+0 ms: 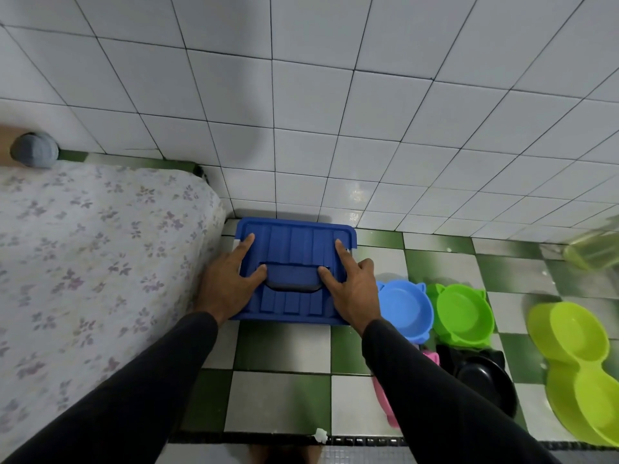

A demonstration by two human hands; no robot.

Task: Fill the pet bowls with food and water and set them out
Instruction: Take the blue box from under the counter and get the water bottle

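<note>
A blue lidded plastic box (pixel 294 244) stands on the checkered floor against the tiled wall. My left hand (pixel 231 283) lies flat on the left side of its lid, thumb at the recessed handle (pixel 291 279). On the lid's right side my right hand (pixel 351 289) lies the same way, fingers straight and thumb at the handle. Right of the box sit a blue bowl (pixel 405 308), a green bowl (pixel 464 313), a black bowl (pixel 485 380), a partly hidden pink bowl (pixel 432 356) and a lime double bowl (pixel 579 366).
A mattress with a floral sheet (pixel 93 262) fills the left side, right beside the box. A pale green translucent container (pixel 593 249) stands by the wall at far right. A white tiled wall (pixel 335 112) rises behind the box. Green and white floor tiles (pixel 281 380) lie in front.
</note>
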